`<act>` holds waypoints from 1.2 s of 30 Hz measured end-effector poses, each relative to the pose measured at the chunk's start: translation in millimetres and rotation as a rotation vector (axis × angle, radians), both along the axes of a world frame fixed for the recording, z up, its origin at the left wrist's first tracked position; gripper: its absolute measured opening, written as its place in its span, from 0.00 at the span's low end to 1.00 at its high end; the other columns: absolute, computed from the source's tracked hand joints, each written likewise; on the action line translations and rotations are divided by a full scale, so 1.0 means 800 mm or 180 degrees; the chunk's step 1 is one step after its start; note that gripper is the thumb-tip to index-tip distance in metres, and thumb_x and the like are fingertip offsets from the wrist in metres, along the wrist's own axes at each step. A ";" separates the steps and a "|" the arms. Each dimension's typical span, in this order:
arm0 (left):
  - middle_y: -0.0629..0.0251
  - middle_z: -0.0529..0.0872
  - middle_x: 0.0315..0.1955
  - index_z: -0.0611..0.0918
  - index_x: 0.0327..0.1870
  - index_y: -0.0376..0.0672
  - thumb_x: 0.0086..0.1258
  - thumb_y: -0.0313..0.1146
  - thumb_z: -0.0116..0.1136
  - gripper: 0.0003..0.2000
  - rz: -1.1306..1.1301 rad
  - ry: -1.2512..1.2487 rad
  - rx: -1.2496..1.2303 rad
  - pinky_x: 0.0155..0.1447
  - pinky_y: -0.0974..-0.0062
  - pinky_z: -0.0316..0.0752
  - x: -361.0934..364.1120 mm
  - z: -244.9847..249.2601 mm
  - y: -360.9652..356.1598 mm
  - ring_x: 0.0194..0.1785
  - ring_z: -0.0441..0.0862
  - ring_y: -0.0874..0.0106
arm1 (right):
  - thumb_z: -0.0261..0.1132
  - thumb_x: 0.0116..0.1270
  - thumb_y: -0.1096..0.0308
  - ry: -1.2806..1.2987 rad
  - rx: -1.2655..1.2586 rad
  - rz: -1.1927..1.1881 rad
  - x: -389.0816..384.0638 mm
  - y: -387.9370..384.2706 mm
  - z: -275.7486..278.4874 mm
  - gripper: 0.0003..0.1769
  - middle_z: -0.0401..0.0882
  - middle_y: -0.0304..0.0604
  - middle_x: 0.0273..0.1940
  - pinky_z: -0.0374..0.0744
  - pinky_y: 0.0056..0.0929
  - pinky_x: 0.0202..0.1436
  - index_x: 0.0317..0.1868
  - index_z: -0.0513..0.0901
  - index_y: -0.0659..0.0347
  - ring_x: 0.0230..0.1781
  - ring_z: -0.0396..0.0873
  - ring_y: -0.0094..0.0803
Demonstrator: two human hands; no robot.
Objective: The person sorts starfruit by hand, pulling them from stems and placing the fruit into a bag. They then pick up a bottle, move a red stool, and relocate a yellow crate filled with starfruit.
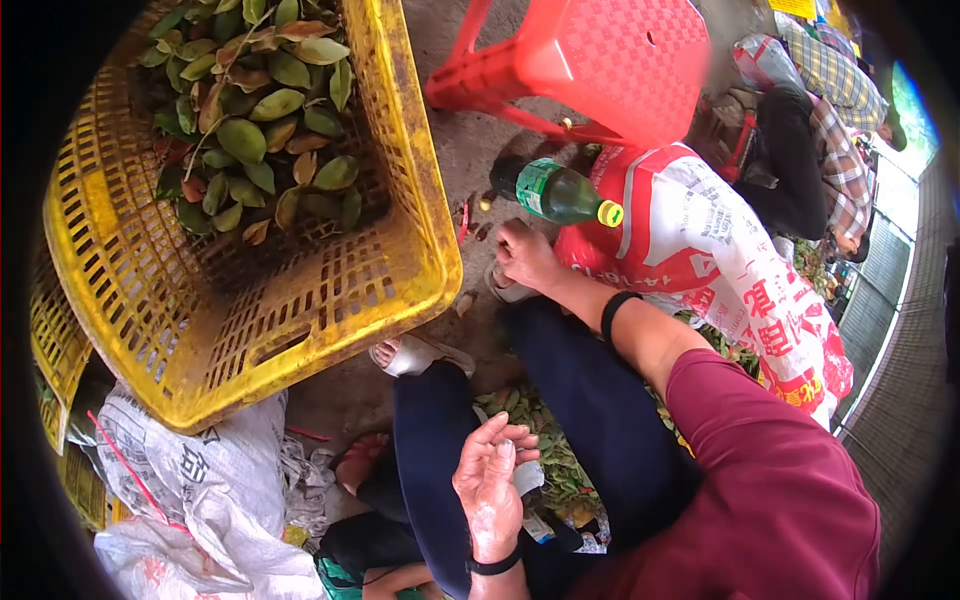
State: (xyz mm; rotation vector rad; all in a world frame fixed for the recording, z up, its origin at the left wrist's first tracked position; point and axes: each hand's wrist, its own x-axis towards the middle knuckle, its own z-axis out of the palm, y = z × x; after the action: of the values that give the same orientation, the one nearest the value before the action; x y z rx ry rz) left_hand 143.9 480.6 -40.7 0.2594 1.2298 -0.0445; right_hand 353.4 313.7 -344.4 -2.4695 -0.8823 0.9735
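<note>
My right hand [527, 255] reaches out over a sandaled foot, its fingers curled together; whatever they hold, if anything, is hidden. Just beyond it lies a green plastic bottle [562, 192] with a yellow cap, beside a red and white printed sack [700, 225]. Above my lap, my left hand [490, 485] is loosely curved with its fingers apart and nothing visible in it. Loose green leaves [555, 445] lie below, between my dark-trousered legs. A yellow plastic crate [425, 180], tilted in view, holds leafy twigs [255, 130] at the upper left.
A red plastic stool [630, 60] stands beyond the bottle. White woven sacks [190, 465] lie at the lower left, near another person's arm [405, 578] and foot. Other people [840, 150] sit at the upper right, by a mesh wall [905, 330].
</note>
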 end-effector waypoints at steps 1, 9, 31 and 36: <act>0.55 0.86 0.46 0.77 0.62 0.34 0.76 0.35 0.60 0.19 -0.0019 -0.0024 -0.0028 0.50 0.70 0.83 0.000 0.001 0.001 0.47 0.85 0.65 | 0.67 0.52 0.75 0.0007 0.0161 -0.0071 -0.002 0.018 0.002 0.16 0.77 0.55 0.44 0.81 0.47 0.42 0.44 0.78 0.63 0.45 0.80 0.52; 0.53 0.86 0.46 0.77 0.62 0.33 0.77 0.36 0.58 0.20 0.0276 0.0112 0.0078 0.51 0.69 0.83 -0.010 -0.004 0.039 0.47 0.85 0.64 | 0.62 0.60 0.75 -0.0970 -0.0687 -0.0076 0.005 0.044 -0.075 0.21 0.82 0.58 0.47 0.81 0.53 0.43 0.56 0.72 0.59 0.47 0.83 0.58; 0.53 0.86 0.47 0.75 0.63 0.31 0.76 0.38 0.60 0.22 0.0491 0.0005 -0.0033 0.51 0.68 0.83 -0.024 -0.005 0.040 0.47 0.86 0.63 | 0.67 0.56 0.74 -0.0348 0.0364 0.0120 -0.032 0.041 -0.079 0.18 0.77 0.50 0.42 0.83 0.50 0.38 0.47 0.76 0.54 0.40 0.83 0.55; 0.52 0.86 0.46 0.77 0.61 0.32 0.75 0.38 0.61 0.21 0.0605 0.0078 -0.0031 0.50 0.66 0.83 -0.028 -0.006 0.033 0.47 0.86 0.62 | 0.67 0.54 0.73 -0.0154 -0.0106 0.0305 -0.031 0.030 -0.077 0.16 0.81 0.55 0.43 0.83 0.49 0.41 0.45 0.79 0.58 0.42 0.83 0.56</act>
State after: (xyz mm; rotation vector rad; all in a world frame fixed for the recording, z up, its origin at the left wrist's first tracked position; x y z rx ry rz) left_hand 121.2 506.9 -45.7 0.1330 1.2737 0.1111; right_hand 328.4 337.3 -405.6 -2.5086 -1.0166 0.9708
